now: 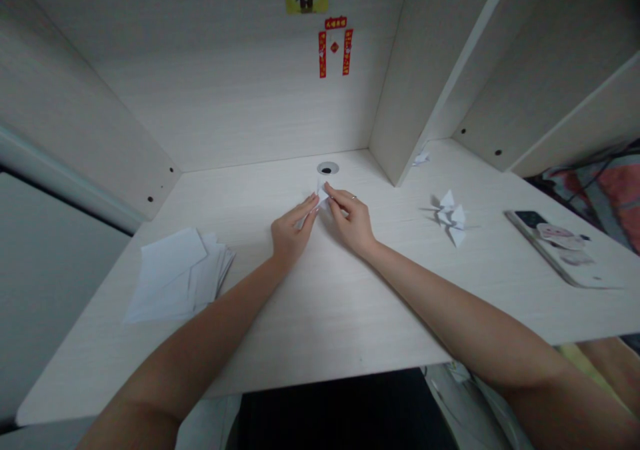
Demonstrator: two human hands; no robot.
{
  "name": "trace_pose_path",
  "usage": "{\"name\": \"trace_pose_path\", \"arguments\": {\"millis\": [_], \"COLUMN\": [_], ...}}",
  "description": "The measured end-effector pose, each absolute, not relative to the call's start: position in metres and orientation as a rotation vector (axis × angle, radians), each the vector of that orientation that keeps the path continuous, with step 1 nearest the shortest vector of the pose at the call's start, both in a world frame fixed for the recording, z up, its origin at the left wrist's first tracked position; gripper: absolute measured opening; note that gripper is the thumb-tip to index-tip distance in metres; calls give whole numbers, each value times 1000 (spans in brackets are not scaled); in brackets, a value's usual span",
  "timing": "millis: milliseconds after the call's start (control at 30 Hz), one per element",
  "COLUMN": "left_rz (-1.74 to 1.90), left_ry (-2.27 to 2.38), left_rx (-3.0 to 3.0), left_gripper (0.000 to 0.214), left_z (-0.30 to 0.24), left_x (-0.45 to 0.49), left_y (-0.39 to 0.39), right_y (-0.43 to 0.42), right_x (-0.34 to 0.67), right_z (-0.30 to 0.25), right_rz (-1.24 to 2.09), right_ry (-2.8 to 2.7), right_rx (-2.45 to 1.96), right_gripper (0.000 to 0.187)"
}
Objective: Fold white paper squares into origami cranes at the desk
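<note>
A small folded piece of white paper [323, 193] is pinched between my two hands, just above the middle of the desk. My left hand [294, 229] grips its left side with thumb and fingers pressed together. On the other side my right hand [351, 218], with a ring on one finger, holds it between thumb and forefinger. Fingers cover part of the paper, so its full shape is hidden. Several folded white paper pieces with pointed tips, like paper cranes [451, 218], lie to the right. Left of my hands is a loose stack of white paper sheets [173, 273].
A phone [560, 249] lies at the right of the desk [320, 330]. Behind my hands is a round cable hole [328, 168]. An upright panel [425, 70] divides the desk at the back right, with a bit of white paper [421, 159] beside it.
</note>
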State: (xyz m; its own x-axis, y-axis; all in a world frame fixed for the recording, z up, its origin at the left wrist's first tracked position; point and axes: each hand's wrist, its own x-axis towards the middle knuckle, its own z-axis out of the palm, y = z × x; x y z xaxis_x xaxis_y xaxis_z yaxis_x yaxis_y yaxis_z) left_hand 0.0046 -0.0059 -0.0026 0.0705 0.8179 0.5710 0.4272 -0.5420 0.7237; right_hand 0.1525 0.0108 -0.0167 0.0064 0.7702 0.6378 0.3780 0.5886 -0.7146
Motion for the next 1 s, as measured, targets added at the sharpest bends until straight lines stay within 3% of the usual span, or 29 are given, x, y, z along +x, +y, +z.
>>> {"name": "trace_pose_path", "arguments": {"millis": [467,633,733,867,1000], "left_rz": [1471,1434,1432,1403,1389], "left_ry": [1177,1215,1128,1094,1100], "left_rx": [2099,2017,1884,1725,1680], "left_gripper": [27,58,65,59,39], "left_z": [-4,-2,-5,-9,-10], "left_x": [3,3,3,3,1], "left_y": [-4,-2,2,6,10], "right_y": [6,4,6,11,14], "right_x": [150,148,146,147,149], "right_z": [-12,-10,-12,-14,-12], "right_rz": [543,614,702,810,922], "right_ry": [-1504,-1551,-1493,-1404,-1378], "right_rx": [-1017,-964,-937,-924,-915], "right_gripper": [33,24,23,20,17]}}
